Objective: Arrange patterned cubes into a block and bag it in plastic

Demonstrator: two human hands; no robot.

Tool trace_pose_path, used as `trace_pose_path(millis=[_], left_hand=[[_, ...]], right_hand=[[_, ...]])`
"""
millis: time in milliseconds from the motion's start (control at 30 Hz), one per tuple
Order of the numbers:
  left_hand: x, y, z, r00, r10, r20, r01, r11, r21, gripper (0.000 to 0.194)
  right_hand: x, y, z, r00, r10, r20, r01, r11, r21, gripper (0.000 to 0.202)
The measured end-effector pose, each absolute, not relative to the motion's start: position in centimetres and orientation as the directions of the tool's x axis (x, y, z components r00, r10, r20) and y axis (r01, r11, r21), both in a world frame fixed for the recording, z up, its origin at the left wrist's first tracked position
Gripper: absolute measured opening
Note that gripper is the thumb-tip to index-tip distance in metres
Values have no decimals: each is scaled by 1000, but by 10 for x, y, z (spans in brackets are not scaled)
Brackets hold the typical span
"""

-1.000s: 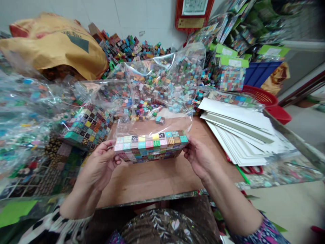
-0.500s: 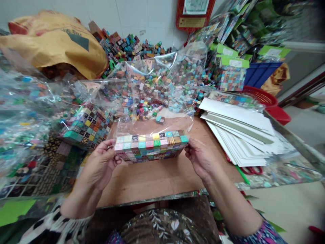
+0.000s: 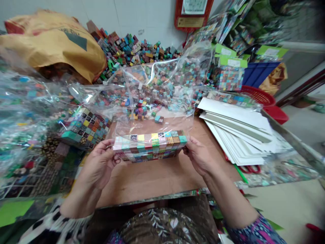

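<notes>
A clear plastic bag packed with rows of small patterned cubes [image 3: 149,145] is held level above the brown board [image 3: 152,179]. My left hand [image 3: 103,162] pinches its left end, thumb and fingers closed on the plastic. At the opposite end, my right hand [image 3: 196,154] grips the corner in the same way. The bag's loose upper part spreads away from me over the board. Just beyond it lies a loose small cube [image 3: 159,119]. Left of my left hand rests another packed block of cubes [image 3: 87,128] in clear plastic.
White cards [image 3: 236,135] lie stacked at the right, with red-handled scissors [image 3: 250,169] and a green pen [image 3: 241,174] beside them. Loose cubes [image 3: 137,49] are heaped against the wall near a yellow sack [image 3: 56,44]. A blue bin [image 3: 259,73] and red basket [image 3: 259,96] stand at back right.
The bag and both hands stay nearly where they were. The view has shifted slightly, and the clear plastic behind the bag has changed its folds.
</notes>
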State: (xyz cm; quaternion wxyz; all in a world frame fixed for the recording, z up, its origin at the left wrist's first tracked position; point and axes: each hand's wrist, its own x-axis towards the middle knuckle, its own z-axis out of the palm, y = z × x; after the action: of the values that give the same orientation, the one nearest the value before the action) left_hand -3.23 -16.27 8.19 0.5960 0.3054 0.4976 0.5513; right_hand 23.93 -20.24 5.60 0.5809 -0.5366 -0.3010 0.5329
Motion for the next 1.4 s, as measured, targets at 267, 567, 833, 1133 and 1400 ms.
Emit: trace_pose_path(millis=[267, 567, 833, 1133, 1400], left_hand=[[-30, -164, 81, -136, 959, -249, -360, 186, 914, 39], [-32, -166, 76, -112, 954, -277, -384, 216, 898, 44], [-34, -168, 75, -83, 953, -292, -375, 242, 895, 42], [-40, -165, 83, 8, 901, -434, -273, 419, 866, 21], [-48, -160, 85, 77, 826, -558, -190, 562, 805, 26]], right_hand=[[239, -202, 55, 247, 908, -339, -452, -202, -869, 43], [234, -193, 59, 267, 885, -382, -493, -216, -843, 33], [231, -193, 59, 294, 875, -385, -484, -211, -849, 29], [230, -193, 61, 300, 871, -389, -467, -222, -856, 25], [228, -194, 62, 287, 882, -373, -466, -212, -859, 26]])
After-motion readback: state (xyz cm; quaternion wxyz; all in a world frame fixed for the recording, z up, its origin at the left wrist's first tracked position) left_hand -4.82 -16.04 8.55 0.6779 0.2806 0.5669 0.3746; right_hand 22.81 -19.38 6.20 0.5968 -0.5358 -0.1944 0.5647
